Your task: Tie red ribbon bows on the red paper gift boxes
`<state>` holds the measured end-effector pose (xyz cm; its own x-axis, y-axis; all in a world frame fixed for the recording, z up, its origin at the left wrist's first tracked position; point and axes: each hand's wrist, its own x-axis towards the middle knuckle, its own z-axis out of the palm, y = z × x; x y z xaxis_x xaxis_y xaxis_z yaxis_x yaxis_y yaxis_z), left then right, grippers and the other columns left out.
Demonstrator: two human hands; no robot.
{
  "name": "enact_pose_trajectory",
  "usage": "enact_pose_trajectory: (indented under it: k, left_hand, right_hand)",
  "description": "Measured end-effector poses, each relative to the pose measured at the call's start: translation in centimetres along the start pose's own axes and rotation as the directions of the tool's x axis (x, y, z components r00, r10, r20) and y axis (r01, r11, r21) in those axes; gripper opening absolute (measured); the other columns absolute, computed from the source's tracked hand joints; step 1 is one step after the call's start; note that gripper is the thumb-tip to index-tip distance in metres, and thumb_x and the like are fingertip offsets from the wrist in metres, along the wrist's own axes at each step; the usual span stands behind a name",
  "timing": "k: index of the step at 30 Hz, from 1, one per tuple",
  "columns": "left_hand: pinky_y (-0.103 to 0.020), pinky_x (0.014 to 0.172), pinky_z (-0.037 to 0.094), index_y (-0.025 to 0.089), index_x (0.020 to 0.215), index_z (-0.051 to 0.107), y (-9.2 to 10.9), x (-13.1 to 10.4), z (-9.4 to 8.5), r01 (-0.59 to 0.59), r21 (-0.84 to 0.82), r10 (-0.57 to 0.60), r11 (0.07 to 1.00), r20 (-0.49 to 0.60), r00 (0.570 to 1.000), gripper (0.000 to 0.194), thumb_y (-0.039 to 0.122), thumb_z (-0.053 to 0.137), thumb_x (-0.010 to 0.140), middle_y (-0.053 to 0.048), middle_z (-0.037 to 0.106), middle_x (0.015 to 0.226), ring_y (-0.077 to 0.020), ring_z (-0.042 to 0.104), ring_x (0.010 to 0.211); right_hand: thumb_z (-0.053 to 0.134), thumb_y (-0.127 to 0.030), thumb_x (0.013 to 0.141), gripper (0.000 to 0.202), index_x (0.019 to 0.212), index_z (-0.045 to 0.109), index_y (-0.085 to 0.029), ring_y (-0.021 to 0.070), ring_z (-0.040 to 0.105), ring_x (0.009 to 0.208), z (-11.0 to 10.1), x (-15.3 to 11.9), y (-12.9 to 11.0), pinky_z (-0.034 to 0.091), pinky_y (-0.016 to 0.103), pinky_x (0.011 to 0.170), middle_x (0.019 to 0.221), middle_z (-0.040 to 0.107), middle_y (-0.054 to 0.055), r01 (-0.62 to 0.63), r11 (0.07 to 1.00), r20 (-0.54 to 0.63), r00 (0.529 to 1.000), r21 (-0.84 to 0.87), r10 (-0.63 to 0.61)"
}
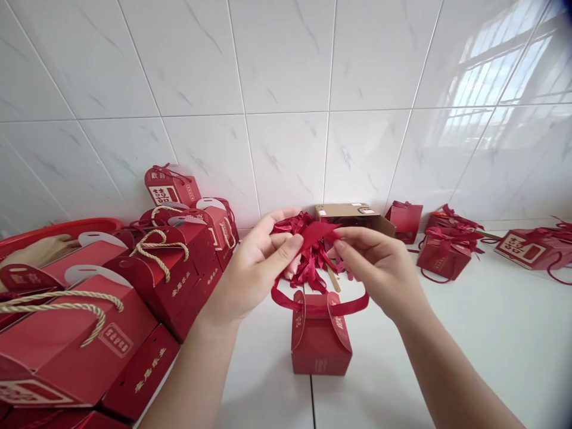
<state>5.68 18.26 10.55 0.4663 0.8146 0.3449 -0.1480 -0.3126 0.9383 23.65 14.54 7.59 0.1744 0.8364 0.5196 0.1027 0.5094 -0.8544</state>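
A small red gift box [320, 350] stands upright on the white table in front of me. A dark red ribbon [319, 233] runs through the top of the box and loops up on both sides to my hands. My left hand [263, 262] pinches the ribbon between thumb and fingers. On the other side, my right hand [375, 262] pinches it too, a short way apart. Between the hands the ribbon lies folded or crossed; which one I cannot tell. Behind them is a heap of loose red ribbons [313, 275], partly hidden by my fingers.
Stacked red boxes with gold cord handles [58, 351] fill the left side, beside a red basin [84, 225]. An open cardboard box [348, 210] stands against the tiled wall. Several ribboned red boxes [444, 256] sit at the right on the white table [393, 381].
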Motion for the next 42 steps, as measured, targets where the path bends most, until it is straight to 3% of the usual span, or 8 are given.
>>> enact_pose_trajectory:
  k: [6, 13, 19, 24, 27, 32, 37, 42]
  left_hand:
    - [-0.021, 0.055, 0.044, 0.026, 0.131, 0.044, -0.4, -0.1, 1.2, 0.05, 0.127, -0.048, 0.991, -0.012, 0.999, 0.051, 0.033, 0.064, 0.084, 0.004, 0.058, 0.062, -0.0117, 0.051, 0.057]
    - [-0.022, 0.058, 0.044, 0.025, 0.127, 0.045, -0.6, 0.3, 0.7, 0.109, 0.025, -0.109, 0.994, 0.028, 0.994, 0.046, 0.024, 0.062, 0.085, 0.005, 0.055, 0.063, -0.0117, 0.053, 0.06]
    - [-0.026, 0.065, 0.05, 0.019, 0.112, 0.057, -0.8, 1.1, 0.1, 0.193, -0.211, -0.204, 0.958, -0.03, 0.979, 0.032, 0.023, 0.065, 0.081, -0.003, 0.063, 0.084, -0.014, 0.061, 0.071]
    - [-0.026, 0.071, 0.05, 0.019, 0.111, 0.058, -0.8, 0.7, 0.7, 0.11, -0.132, -0.116, 0.985, -0.041, 0.992, 0.03, 0.025, 0.064, 0.082, -0.002, 0.063, 0.081, -0.0153, 0.061, 0.079]
    - [-0.024, 0.069, 0.047, 0.021, 0.114, 0.057, -0.9, 0.0, 1.1, -0.075, 0.19, 0.101, 0.979, -0.13, 0.986, 0.03, 0.031, 0.059, 0.086, 0.0, 0.062, 0.077, -0.0138, 0.059, 0.074]
    - [-0.022, 0.065, 0.042, 0.021, 0.099, 0.063, -1.3, -1.1, -0.7, -0.181, 0.775, 0.496, 0.606, -0.19, 0.847, 0.018, 0.026, 0.06, 0.082, 0.005, 0.049, 0.065, -0.0109, 0.05, 0.061]
    - [-0.022, 0.061, 0.039, 0.022, 0.093, 0.059, -1.9, -3.4, -5.8, 0.124, 0.921, 0.276, 0.368, -0.236, 0.932, 0.019, 0.014, 0.053, 0.078, 0.006, 0.043, 0.061, -0.0122, 0.047, 0.057]
    - [-0.025, 0.062, 0.04, 0.02, 0.076, 0.061, -5.4, -6.5, -9.4, 0.211, 0.922, 0.11, 0.325, -0.259, 0.96, 0.026, 0.0, 0.049, 0.067, 0.002, 0.052, 0.06, -0.0166, 0.054, 0.061]
  right_hand:
    - [0.057, -0.021, 0.086, 0.018, 0.097, 0.071, -0.023, 0.0101, 0.056, 0.058, 0.8, -0.6, -0.5, 0.047, 0.021, 0.049, 0.075, 0.066, 0.0, 0.076, 0.996, 0.228, 0.97, 0.037, -0.082]
    - [0.055, -0.031, 0.092, 0.018, 0.095, 0.07, -0.022, 0.0106, 0.057, 0.05, 0.3, 0.2, 0.3, 0.049, 0.023, 0.048, 0.057, 0.059, -0.003, 0.071, 0.994, 0.2, 0.976, 0.08, -0.086]
    - [0.046, -0.011, 0.092, 0.029, 0.105, 0.068, -0.025, 0.0153, 0.065, 0.085, -1.4, 0.9, 1.2, 0.055, 0.027, 0.071, 0.097, 0.069, 0.003, 0.525, 0.819, 0.387, 0.822, -0.232, -0.417]
    - [0.046, -0.008, 0.091, 0.035, 0.114, 0.067, -0.024, 0.0176, 0.063, 0.102, -1.2, 0.6, 1.3, 0.054, 0.03, 0.086, 0.11, 0.067, 0.006, 0.624, 0.723, 0.424, 0.765, -0.298, -0.485]
    - [0.051, -0.017, 0.091, 0.025, 0.105, 0.071, -0.022, 0.0187, 0.065, 0.098, -1.3, 0.1, 0.7, 0.054, 0.029, 0.082, 0.109, 0.068, 0.006, 0.536, 0.758, 0.296, 0.842, -0.371, -0.45]
    - [0.053, -0.028, 0.086, 0.024, 0.07, 0.067, -0.018, 0.0121, 0.048, 0.045, -3.9, -1.3, -1.1, 0.034, 0.024, 0.042, 0.051, 0.056, -0.001, 0.092, 0.73, 0.054, 0.996, -0.677, -0.076]
    - [0.053, -0.024, 0.075, 0.024, 0.052, 0.055, -0.018, 0.012, 0.048, 0.048, -8.7, -2.9, -1.7, 0.029, 0.024, 0.042, 0.053, 0.056, 0.0, -0.236, 0.494, -0.06, 0.936, -0.836, 0.346]
    - [0.058, -0.02, 0.068, 0.02, 0.048, 0.061, -0.016, 0.018, 0.06, 0.056, -12.5, -4.4, 0.5, 0.039, 0.025, 0.046, 0.061, 0.066, 0.007, -0.354, 0.375, -0.125, 0.849, -0.857, 0.514]
